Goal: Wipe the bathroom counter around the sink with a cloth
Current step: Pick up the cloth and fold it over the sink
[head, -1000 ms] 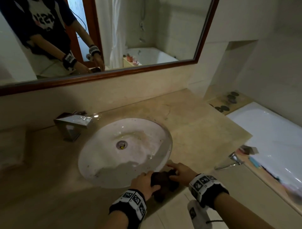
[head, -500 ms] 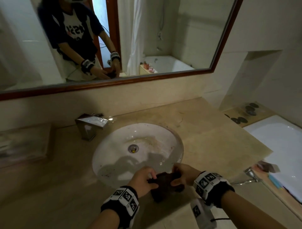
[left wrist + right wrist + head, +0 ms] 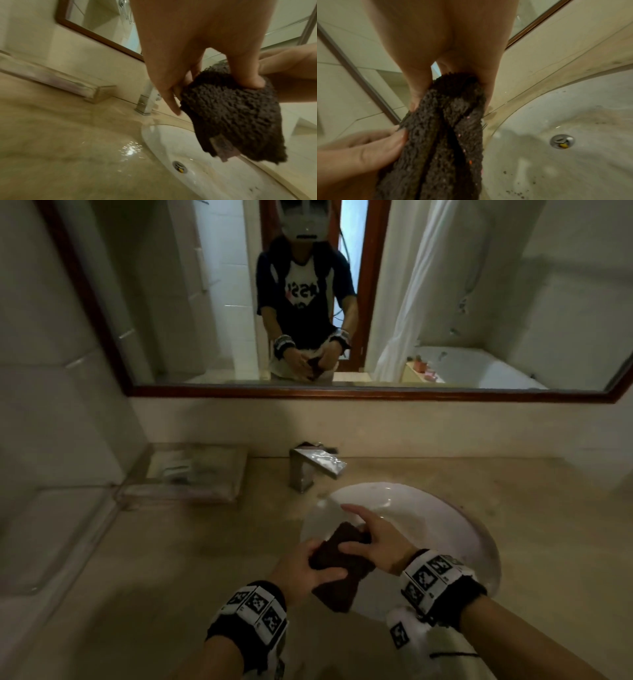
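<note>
Both hands hold a dark brown terry cloth (image 3: 342, 563) in the air over the front left rim of the white oval sink (image 3: 445, 529). My left hand (image 3: 308, 563) pinches its near end between thumb and fingers (image 3: 243, 75). My right hand (image 3: 373, 539) grips the far end, with the cloth (image 3: 445, 135) folded lengthwise and hanging below it. The cloth (image 3: 231, 112) does not touch the beige stone counter (image 3: 171, 559). A wet patch glints on the counter (image 3: 130, 148) left of the sink (image 3: 197, 155). Dark specks lie in the basin (image 3: 556, 169).
A square chrome faucet (image 3: 315, 467) stands behind the sink. A clear tray (image 3: 195, 474) sits at the counter's back left by the wall. A wood-framed mirror (image 3: 342, 393) hangs above. The drain (image 3: 562, 141) is in the basin's middle.
The head view has swung left, so the sink now lies to the right. Both hands kept hold of the cloth and now have it lifted over the sink's left front rim.
</note>
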